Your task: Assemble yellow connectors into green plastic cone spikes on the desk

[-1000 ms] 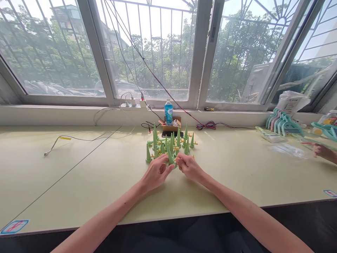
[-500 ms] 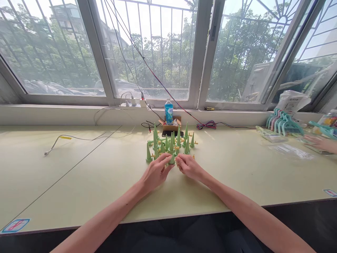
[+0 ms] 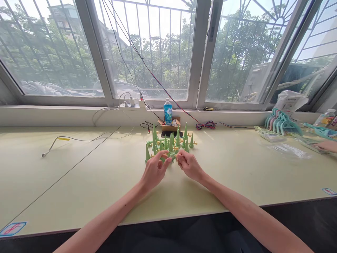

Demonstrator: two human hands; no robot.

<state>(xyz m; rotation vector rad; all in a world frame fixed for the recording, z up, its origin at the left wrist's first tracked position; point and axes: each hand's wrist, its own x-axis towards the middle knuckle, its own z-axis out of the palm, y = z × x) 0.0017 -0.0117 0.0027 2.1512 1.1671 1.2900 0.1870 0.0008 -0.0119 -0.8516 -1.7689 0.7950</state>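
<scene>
Green cone-shaped watering spikes (image 3: 178, 137), several with yellow valve pieces, stand clustered on the table in front of me. At the near side of the cluster, a green spike (image 3: 171, 154) is tilted between my hands, partly hidden by fingers. My right hand (image 3: 190, 164) is closed in a pinch at its right side, around a small yellow valve piece (image 3: 177, 159). My left hand (image 3: 156, 168) is at the other side, thumb and forefinger apart, their tips close to the green spike. Whether those tips touch it is hard to make out.
Behind the cluster are a dark phone (image 3: 171, 134), a small cardboard box (image 3: 173, 128) and a blue bottle (image 3: 167, 111). A coiled cable (image 3: 205, 125) lies farther right. Clothes hangers (image 3: 281, 121), plastic bags (image 3: 292, 151) and another person's hand (image 3: 326, 145) are at the right.
The green spike between my hands has gone from upright to tilted. My left thumb and forefinger have spread apart. The other person's hand has moved right.
</scene>
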